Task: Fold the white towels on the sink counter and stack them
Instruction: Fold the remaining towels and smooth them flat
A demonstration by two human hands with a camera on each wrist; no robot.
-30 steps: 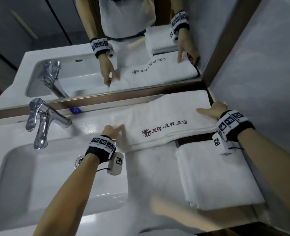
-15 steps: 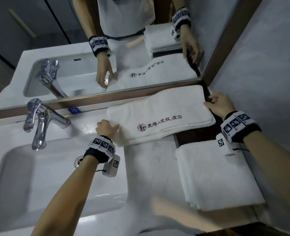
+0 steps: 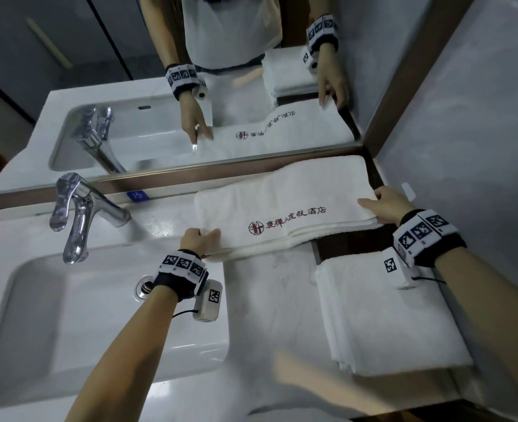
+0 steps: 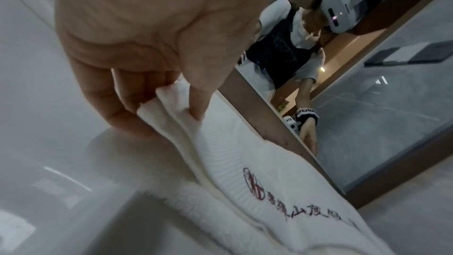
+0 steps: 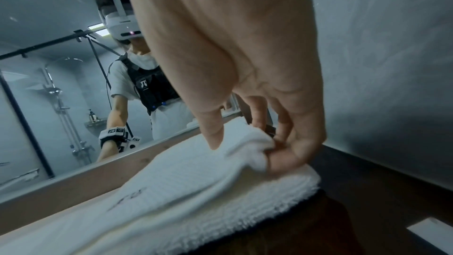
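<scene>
left hand (image 3: 197, 241): you now pinch the logo towel's (image 3: 285, 205) left end; earlier fingers lay flat
right hand (image 3: 387, 205): clamped on right end
towel: on bench (image 3: 270, 300) by mirror (image 3: 190, 86), behind folded stack (image 3: 385, 318)

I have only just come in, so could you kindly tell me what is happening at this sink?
A person is folding a white towel with red lettering, laid lengthwise along the counter by the mirror. The left hand pinches its end nearest the faucet, and the right hand pinches the opposite end by the wall. A stack of folded white towels sits on the counter below the right wrist.
</scene>
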